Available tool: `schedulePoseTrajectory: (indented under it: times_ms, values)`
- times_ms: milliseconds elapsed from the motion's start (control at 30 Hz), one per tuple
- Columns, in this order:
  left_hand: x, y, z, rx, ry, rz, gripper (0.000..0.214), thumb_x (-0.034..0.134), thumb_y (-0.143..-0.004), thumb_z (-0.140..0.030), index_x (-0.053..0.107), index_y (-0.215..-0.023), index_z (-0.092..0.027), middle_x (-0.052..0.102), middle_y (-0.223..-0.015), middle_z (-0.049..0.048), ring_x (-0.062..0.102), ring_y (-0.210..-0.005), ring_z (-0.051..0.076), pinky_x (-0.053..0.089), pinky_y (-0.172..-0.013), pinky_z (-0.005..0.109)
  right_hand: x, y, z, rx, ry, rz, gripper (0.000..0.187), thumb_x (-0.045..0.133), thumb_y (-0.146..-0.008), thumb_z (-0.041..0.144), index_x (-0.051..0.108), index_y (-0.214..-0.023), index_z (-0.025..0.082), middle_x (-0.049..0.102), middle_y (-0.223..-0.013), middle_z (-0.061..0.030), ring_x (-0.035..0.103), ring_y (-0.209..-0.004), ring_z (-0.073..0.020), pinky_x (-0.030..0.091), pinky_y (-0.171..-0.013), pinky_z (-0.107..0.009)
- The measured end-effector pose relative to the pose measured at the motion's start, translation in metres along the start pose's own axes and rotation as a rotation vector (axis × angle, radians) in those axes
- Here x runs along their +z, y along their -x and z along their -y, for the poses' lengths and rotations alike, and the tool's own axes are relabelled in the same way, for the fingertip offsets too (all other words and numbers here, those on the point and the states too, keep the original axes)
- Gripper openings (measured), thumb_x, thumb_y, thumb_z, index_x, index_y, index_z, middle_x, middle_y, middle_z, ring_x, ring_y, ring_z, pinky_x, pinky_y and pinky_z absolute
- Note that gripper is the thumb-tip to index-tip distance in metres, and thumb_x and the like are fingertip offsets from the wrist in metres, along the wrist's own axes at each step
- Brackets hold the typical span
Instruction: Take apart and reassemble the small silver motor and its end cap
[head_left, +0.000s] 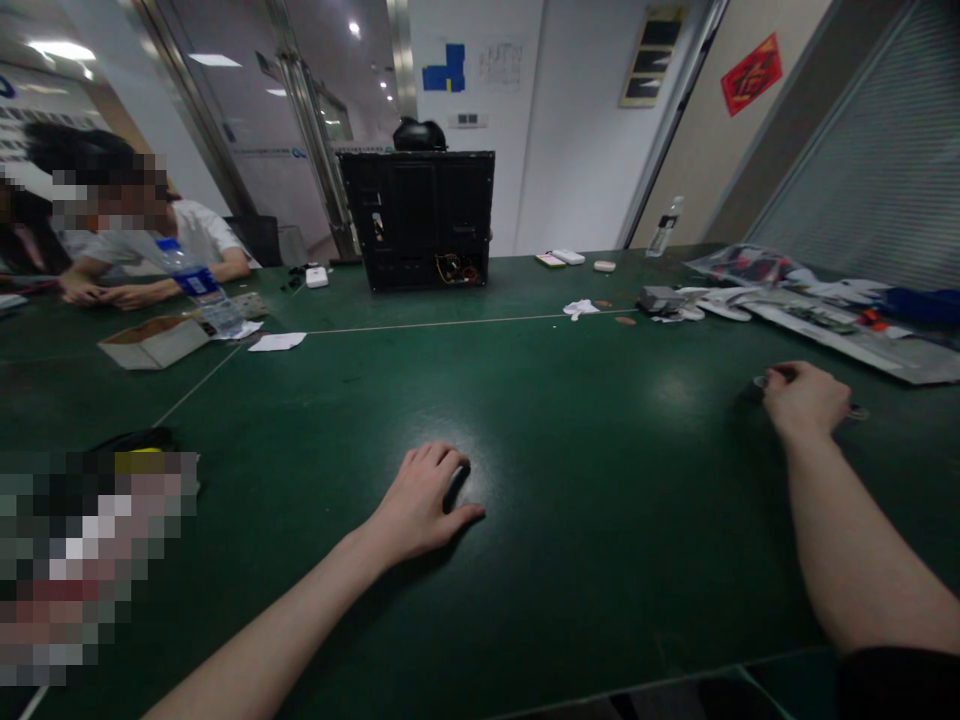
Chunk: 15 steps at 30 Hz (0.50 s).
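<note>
Handling seems the step under way, the right hand [808,402] bunched narrowly on a small, mostly hidden item [759,384] at its fingertips, calling for a steady pinch, while the left hand [429,500], empty and loosely spread, rests on the surface [600,500].

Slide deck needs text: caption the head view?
Left hand open over the glossy green tabletop, right hand at a small dark object, mostly hidden; a black rectangular casing stands behind.
</note>
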<state>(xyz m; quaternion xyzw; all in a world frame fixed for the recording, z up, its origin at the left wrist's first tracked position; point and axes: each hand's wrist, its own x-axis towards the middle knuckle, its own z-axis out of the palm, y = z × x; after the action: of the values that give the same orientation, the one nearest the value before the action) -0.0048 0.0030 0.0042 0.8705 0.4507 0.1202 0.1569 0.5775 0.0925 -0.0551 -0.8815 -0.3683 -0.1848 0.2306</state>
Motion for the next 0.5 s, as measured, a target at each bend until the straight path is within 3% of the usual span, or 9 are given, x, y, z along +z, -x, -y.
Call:
schedulePoseTrajectory:
  times_ms: [500]
  values:
    - [0.0022, -0.0016, 0.0001, 0.002, 0.009, -0.015, 0.048, 0.059, -0.079, -0.055, 0.052, -0.114, -0.023, 0.052, -0.118, 0.0077, 0.047, -0.110, 0.029, 0.039, -0.093, 0.048, 0.0001, -0.0013, 0.0001, 0.052, -0.104, 0.075, 0.019, 0.053, -0.075, 0.026, 0.066, -0.085, 0.016, 0.063, -0.078, -0.0141, 0.053, -0.074, -0.0263, 0.035, -0.075, -0.037]
